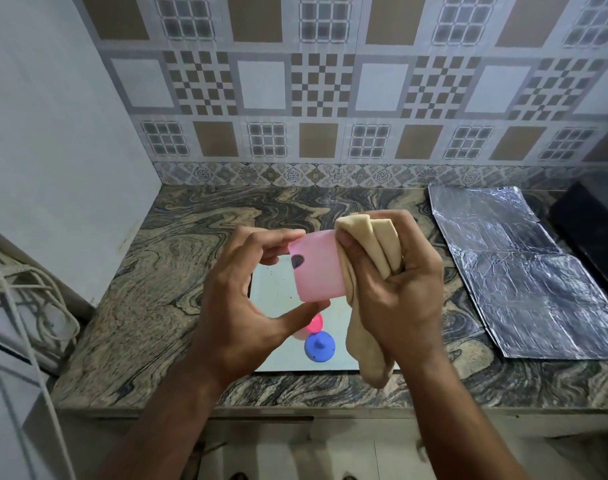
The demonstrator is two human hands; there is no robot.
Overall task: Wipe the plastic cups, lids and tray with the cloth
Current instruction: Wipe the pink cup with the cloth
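Two hands working: left hand (247,296) gripping pink plastic cup (316,268), right hand (389,289) clutching beige cloth (371,244), wiping cup wall; next, prob. rotating cup.

Back wall: ahead of your grip you face a tiled wall (330,84) of brown, grey and checkered squares, with a floral border strip (295,174) along its foot.
Left wall: to the left of your grip stands a plain pale wall (53,133).
Counter: below your grip lies a swirled brown-and-grey stone countertop (178,258).
Right side: to the right of your grip a crinkled foil sheet (524,278) covers the counter, with a black appliance (593,230) beyond it.
Far left: white cables (29,292) hang coiled.
Below: pale cabinet fronts (347,452) sit under the counter edge.
Light: even and soft.
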